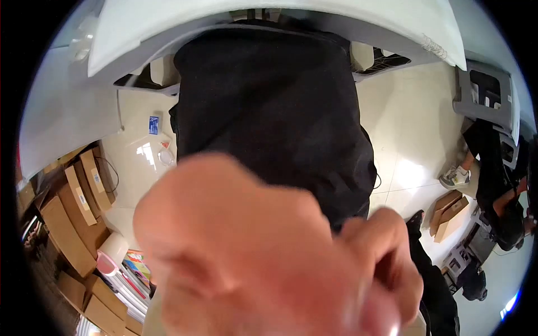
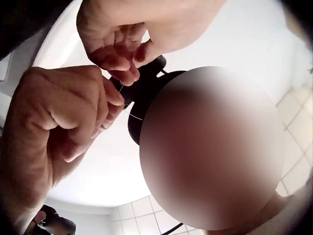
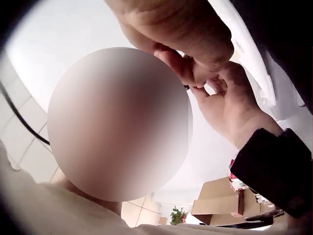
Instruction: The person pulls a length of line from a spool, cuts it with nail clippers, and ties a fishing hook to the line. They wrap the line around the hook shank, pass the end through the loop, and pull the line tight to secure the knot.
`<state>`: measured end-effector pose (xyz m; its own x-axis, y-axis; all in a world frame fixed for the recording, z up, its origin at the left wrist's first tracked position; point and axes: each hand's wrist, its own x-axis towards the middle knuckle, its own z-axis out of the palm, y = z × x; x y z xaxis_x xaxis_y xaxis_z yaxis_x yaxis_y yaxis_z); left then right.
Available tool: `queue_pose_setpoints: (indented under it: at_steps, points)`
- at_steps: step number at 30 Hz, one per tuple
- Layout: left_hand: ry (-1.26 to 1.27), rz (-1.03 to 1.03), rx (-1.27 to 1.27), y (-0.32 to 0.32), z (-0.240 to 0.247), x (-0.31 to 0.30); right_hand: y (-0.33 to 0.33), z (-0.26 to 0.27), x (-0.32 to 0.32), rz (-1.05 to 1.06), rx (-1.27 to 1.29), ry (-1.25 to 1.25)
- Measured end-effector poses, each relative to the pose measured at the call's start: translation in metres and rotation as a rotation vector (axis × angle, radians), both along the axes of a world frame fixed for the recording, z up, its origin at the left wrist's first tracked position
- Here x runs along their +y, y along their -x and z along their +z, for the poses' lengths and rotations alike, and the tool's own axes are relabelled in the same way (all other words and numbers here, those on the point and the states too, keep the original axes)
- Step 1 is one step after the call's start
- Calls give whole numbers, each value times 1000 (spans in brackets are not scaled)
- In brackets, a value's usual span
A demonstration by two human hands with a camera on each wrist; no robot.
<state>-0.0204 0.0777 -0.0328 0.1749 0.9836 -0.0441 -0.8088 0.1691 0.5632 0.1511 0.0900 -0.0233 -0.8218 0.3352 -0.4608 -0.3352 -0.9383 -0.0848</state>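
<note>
Thin thread (image 2: 122,86) is running btwn the fingertips of L hand (image 2: 139,24) and R hand (image 2: 63,110), long axis slanting from one grip to the other, neither clearly nearer. Both grips look to be pinching it, fingers hiding its ends. Dark gear (image 2: 138,105) is sitting behind; black top (image 1: 269,106) is showing below.

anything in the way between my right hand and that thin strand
Nothing visible stands between your right hand and the thin strand: in the left wrist view it shows right by that hand's curled fingers. The head view is too blurred there to tell more.
</note>
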Motion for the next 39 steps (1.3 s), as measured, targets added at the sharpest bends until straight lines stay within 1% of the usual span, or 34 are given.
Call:
queue_pose_setpoints:
  at_steps: [2, 3, 5, 7, 10, 12, 13, 16, 17, 18, 20, 21, 22, 24, 25, 27, 28, 30, 31, 33, 34, 35, 37, 38, 39]
  points:
    - [87, -46, 6, 5, 14, 6, 11, 4, -8, -161, 16, -186]
    - [288, -61, 30, 9, 43, 9, 14, 1, -12, -216, 68, -214]
    - [384, -32, 8, 10, 57, 6, 21, -3, -18, -326, 181, -264]
    - [170, 45, -98, 2, 34, -6, 28, -1, -23, -368, 219, -184]
    - [-198, 147, -259, -9, -9, -18, 30, -1, -22, -343, 282, -98]
    - [-262, 153, -224, -1, -6, -18, 30, 1, -23, -321, 324, -51]
    - [-180, 132, -152, 6, 10, -20, 30, 3, -23, -296, 343, -18]
    - [-104, 265, -125, -3, 32, -8, 32, 7, -21, -241, 374, 20]
    - [-115, 235, -118, 1, 27, -18, 31, 7, -20, -206, 379, 21]
    - [-62, 209, -93, 4, 32, -17, 30, 7, -19, -171, 384, 21]
    - [42, 152, -48, 11, 42, -15, 32, 10, -21, -189, 383, 82]
    - [-47, 222, -89, 2, 28, -25, 34, 10, -23, -197, 392, 104]
    - [-82, 231, -98, 3, 25, -25, 34, 7, -24, -201, 418, 109]
    - [-152, 249, -117, 5, 21, -25, 32, 5, -20, -138, 428, 160]
    - [-142, 267, -138, 4, 21, -27, 28, 9, -14, -73, 405, 203]
    - [-125, 313, -173, -2, 19, -30, 25, 10, -13, -49, 380, 223]
    - [-121, 345, -180, -4, 18, -30, 27, 8, -19, -86, 386, 201]
    - [-148, 345, -196, -5, 16, -27, 28, 5, -24, -126, 368, 122]
    - [-181, 315, -206, -2, 17, -13, 28, 3, -25, -125, 343, 67]
    - [-167, 217, -180, 10, 19, -9, 31, -8, -16, -171, 310, -240]
    - [-118, 151, -142, 22, 22, -18, 30, -23, 1, -214, 302, -488]
    - [-89, 117, -124, 26, 24, -20, 33, -25, 20, -264, 243, -635]
    - [-56, 74, -104, 32, 29, -16, 44, -8, 63, -344, -287, -887]
    - [-55, 57, -108, 33, 30, -15, 52, -3, 90, -333, -547, -1042]
    - [-55, 40, -112, 34, 32, -14, 61, -5, 121, -273, -756, -1264]
